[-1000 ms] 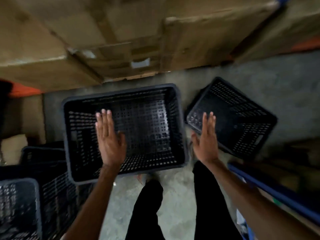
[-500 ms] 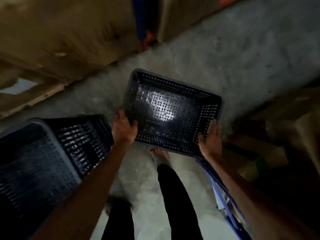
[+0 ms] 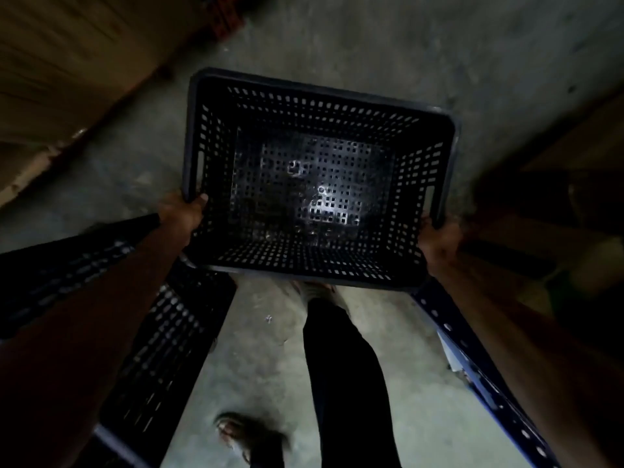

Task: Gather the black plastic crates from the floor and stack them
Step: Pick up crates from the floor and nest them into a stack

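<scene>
I hold a black perforated plastic crate (image 3: 314, 184) up off the concrete floor, its open top facing me. My left hand (image 3: 184, 211) grips its near-left rim corner. My right hand (image 3: 439, 236) clasps the near-right rim corner. A second black crate (image 3: 158, 336) stands at the lower left, partly hidden by my left forearm. The scene is dim.
Cardboard boxes (image 3: 67, 69) line the upper left. A blue perforated metal rack post (image 3: 479, 376) runs under my right arm, with dark shelf items (image 3: 553, 211) at the right. My legs and feet (image 3: 337, 366) stand on the grey floor below the held crate.
The crate has come up off the floor toward me and now fills the middle of the view. Both hands stay on its near corners. The view has tilted further down.
</scene>
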Tool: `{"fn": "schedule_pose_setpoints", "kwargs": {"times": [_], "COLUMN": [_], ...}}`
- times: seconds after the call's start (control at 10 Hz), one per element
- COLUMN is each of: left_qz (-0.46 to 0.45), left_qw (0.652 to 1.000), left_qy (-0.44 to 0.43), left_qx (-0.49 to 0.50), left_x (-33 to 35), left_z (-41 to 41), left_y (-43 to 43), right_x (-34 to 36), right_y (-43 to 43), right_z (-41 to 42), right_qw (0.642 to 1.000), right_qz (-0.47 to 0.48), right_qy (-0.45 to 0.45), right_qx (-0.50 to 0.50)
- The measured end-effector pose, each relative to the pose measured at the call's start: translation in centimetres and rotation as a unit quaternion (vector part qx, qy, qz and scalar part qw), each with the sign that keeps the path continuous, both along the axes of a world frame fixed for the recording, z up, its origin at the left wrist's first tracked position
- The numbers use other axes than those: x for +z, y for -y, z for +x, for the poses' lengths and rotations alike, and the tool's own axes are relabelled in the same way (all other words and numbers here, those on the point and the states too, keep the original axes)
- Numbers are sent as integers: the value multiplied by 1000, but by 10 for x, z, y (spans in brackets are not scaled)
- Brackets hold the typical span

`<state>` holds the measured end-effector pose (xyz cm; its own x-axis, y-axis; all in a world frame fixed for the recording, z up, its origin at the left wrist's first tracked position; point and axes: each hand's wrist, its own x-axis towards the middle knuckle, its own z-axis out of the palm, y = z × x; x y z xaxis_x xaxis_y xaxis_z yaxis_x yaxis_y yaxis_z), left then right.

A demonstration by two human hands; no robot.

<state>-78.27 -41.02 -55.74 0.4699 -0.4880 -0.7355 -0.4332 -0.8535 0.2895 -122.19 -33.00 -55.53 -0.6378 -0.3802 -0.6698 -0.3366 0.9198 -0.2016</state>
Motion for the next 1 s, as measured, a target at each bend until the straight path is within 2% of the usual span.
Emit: {"fn": "schedule_pose_setpoints", "kwargs": {"times": [0.1, 0.2, 0.3, 0.5, 0.7, 0.8, 1.0], "left_qz": [-9, -2, -23, -136, -218, -241, -223], "left_qw": [999, 999, 999, 990, 969, 960, 961], "left_qy": [-23, -36, -11, 11, 63, 112, 164], "left_qx": [21, -6, -32, -25, -92, -90, -25], "left_x": [77, 165, 283, 496, 644, 688, 718], "left_z": [-1, 3, 9, 34, 93, 139, 237], "left_y": [17, 24, 31, -3, -85, -150, -293], "right_x": [93, 186, 304, 505, 628, 660, 680], "right_y": [23, 34, 42, 16, -40, -69, -113], "right_z": [11, 19, 29, 49, 93, 127, 231], "right_qw": [999, 999, 997, 984, 950, 939, 923], "right_qz": [-10, -26, -69, -176, -309, -339, -359], "right_qy": [9, 18, -12, -22, -12, 10, 33], "right_qx": [-30, -21, -14, 2, 36, 53, 138]}}
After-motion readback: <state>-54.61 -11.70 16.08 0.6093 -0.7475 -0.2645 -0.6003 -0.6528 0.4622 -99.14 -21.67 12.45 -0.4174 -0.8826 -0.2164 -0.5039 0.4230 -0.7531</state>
